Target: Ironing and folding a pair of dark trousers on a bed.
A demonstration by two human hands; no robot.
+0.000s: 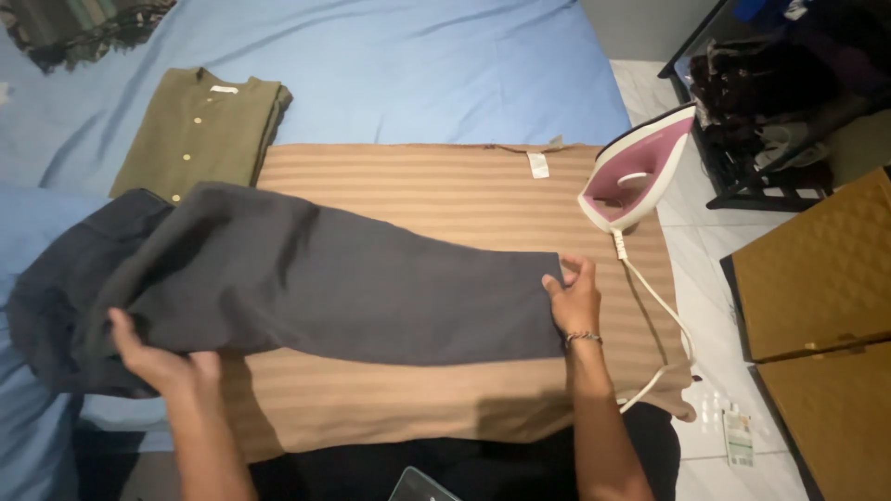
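A pair of dark grey trousers (306, 283) lies across a tan striped cloth (445, 186) spread over a blue bed (399, 65), waist end to the left, one leg end to the right. The left hand (158, 357) has its fingers tucked into the bunched fabric at the waist end, gripping it. The right hand (574, 295), with a bracelet at the wrist, pinches the hem of the leg end between thumb and fingers. Just beyond the right hand, one iron (640, 172), pink and white, stands upright on its heel at the cloth's right edge; its white cord (664, 315) runs down along the cloth beside the right forearm, close to the hem. One folded olive shirt (204, 130) with buttons lies on the bed past the trousers, touching the cloth's far left corner. One dark patterned fabric (83, 28) sits at the far left corner of the bed. On the tiled floor to the right stand two gold quilted boxes (817, 278) and a dark rack (770, 102) of clutter.
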